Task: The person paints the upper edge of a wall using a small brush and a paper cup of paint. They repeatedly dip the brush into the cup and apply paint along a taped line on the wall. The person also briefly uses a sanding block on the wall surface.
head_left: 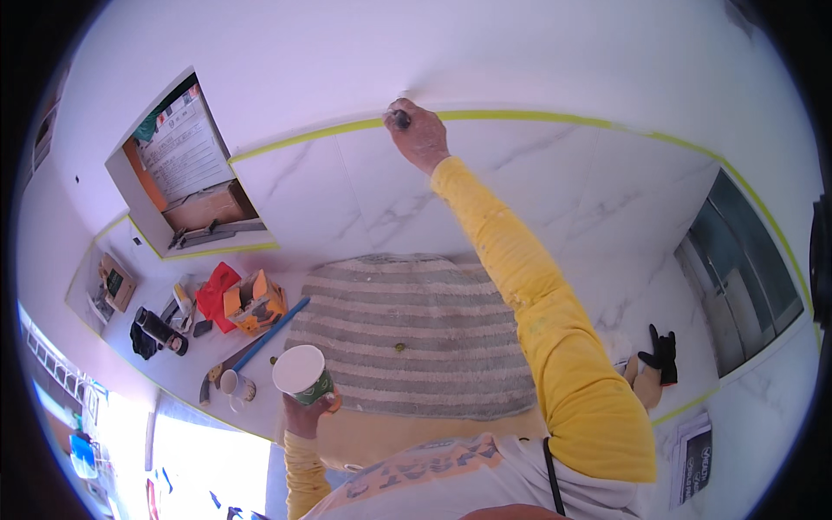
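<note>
Fingers (400, 117) of the right hand (419, 134) are curled tight around a small dark tool (399, 120), its tip pressed where the white wall meets the strip of yellow-green tape (520, 116) edging the marble panel (364, 186). I cannot tell what kind of tool it is. Head view, lower left: I note the left hand (303, 412) closed around a green-and-white paper cup (302, 374), held upright, rim open, over the near edge of the striped grey towel (416, 334). Left of the cup lie a blue rod (270, 334), an orange carton (253, 302) and a red cloth (215, 293). A black glove (662, 354) lies well apart on the right.
</note>
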Action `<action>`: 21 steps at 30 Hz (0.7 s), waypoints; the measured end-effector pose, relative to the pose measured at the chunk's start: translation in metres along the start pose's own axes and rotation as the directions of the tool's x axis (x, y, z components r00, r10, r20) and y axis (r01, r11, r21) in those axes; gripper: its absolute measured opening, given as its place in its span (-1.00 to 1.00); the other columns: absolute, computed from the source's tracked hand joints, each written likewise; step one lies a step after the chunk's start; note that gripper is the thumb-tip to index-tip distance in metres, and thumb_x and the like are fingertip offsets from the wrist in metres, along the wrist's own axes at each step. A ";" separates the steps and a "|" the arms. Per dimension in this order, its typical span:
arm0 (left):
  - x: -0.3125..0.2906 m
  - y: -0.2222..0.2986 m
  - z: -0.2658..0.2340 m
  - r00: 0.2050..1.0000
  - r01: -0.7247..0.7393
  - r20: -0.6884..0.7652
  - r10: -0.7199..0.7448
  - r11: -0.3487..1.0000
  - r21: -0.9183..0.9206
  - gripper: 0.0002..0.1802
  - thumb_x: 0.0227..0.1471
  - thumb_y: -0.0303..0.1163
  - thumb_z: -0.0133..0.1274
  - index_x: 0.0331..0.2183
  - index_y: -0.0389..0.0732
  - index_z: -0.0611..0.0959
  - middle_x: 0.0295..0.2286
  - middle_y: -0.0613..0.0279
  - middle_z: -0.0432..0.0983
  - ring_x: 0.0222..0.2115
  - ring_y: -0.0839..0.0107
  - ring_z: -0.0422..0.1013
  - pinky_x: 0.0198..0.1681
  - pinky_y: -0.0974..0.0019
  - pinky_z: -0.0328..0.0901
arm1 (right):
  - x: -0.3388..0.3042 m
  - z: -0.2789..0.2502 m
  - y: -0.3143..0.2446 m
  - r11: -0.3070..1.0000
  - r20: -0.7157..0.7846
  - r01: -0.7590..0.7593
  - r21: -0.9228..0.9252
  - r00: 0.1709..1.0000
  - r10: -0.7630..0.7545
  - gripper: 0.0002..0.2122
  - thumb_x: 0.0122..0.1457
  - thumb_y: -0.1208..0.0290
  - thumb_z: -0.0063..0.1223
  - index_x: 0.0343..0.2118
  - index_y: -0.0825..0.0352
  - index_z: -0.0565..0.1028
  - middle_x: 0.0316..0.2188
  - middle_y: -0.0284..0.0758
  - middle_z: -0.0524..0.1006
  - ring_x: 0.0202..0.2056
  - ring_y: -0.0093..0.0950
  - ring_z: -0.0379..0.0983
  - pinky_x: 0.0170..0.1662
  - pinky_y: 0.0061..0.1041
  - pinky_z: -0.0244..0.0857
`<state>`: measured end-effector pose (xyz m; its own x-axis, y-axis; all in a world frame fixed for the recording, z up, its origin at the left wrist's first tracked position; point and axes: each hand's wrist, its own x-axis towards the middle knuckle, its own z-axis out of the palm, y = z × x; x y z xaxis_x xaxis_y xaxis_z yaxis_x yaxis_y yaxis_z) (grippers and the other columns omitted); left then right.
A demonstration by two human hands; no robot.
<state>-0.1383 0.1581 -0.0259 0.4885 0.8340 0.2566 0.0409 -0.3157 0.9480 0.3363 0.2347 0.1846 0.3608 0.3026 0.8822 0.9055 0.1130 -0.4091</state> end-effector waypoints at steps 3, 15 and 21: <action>-0.006 -0.003 -0.011 0.994 0.094 0.059 -0.091 0.994 -0.054 -0.24 -0.27 -0.30 0.44 -0.02 -0.29 0.47 -0.20 0.19 0.54 -0.18 0.37 0.48 -0.09 0.29 0.39 | 0.009 -0.052 0.045 0.900 0.113 -0.136 0.414 0.989 0.097 -0.87 0.19 0.41 0.19 -0.24 0.30 0.59 -0.55 -0.52 0.45 -0.47 -0.71 0.25 -0.37 -0.66 0.22; -0.019 -0.038 -0.002 0.999 -0.040 -0.026 0.046 0.979 0.201 0.06 -0.37 -0.28 0.54 0.12 -0.27 0.28 -0.05 0.12 0.47 -0.02 0.30 0.41 0.05 0.21 0.34 | -0.067 -0.246 0.005 0.779 0.047 -0.360 0.514 0.918 0.393 -0.72 0.24 0.25 0.12 -0.24 0.42 0.58 -0.54 -0.36 0.52 -0.59 -0.66 0.29 -0.51 -0.69 0.15; 0.011 -0.014 0.001 0.973 -0.232 0.034 0.230 0.963 0.140 0.09 -0.44 -0.28 0.56 0.08 -0.25 0.26 -0.03 0.05 0.46 0.01 0.17 0.43 0.08 0.15 0.33 | -0.129 -0.186 -0.188 0.620 0.452 -0.485 0.616 0.863 0.225 -0.79 0.16 0.42 0.06 -0.29 0.50 0.56 -0.58 -0.36 0.49 -0.61 -0.68 0.27 -0.52 -0.69 0.12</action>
<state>-0.1331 0.1710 -0.0362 0.5140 0.7234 0.4610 0.0476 -0.5607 0.8267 0.1614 -0.0020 0.1908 0.4141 0.7148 0.5635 0.2488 0.5066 -0.8255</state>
